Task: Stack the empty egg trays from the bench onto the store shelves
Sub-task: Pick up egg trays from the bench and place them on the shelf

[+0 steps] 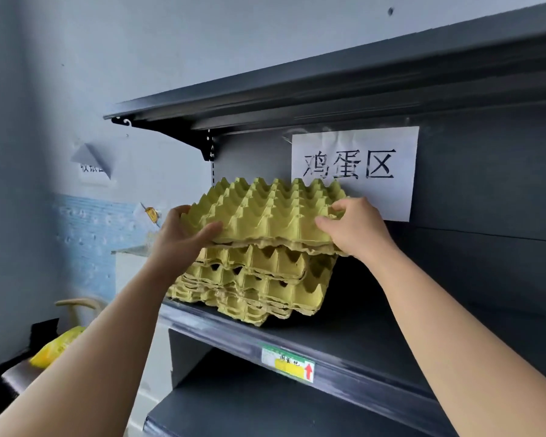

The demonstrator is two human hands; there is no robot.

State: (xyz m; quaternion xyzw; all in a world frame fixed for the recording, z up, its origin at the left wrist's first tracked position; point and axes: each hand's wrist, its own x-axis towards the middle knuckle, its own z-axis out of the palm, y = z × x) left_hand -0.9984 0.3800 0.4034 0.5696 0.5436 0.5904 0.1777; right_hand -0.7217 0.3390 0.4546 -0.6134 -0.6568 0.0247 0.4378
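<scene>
Left hand (183, 231): grips the left edge of the top egg tray (265, 212). The thumb lies across the tray's near face and the fingers are curled round the edge behind it.

Right hand (356, 228): grips the right near corner of the same tray. The fingertips are bent onto the moulded peaks and the thumb is pressed on the upper surface beside them.

The tray is yellow-green pulp and spans the gap between the two grips, roughly level and cups up. More than one pulp edge shows along its near rim; how many layers the hands hold cannot be told.

Directly below the grips stands the stack of egg trays (259, 285), same colour, its layers unevenly aligned. The held tray sits at the top of this stack; whether it bears fully on it cannot be told.

The stack rests on the left end of a dark grey shelf (360, 335). On that shelf's front lip, below the right hand, is a price label (289, 364) with a red arrow.

Behind the right hand and touching the tray's far edge in view, a white paper sign (353, 171) with black Chinese characters is fixed to the back panel.

Above both hands runs the upper shelf (328, 80) on a black bracket (171, 134).

Well below the left forearm lies a yellow plastic bag (54, 345).
</scene>
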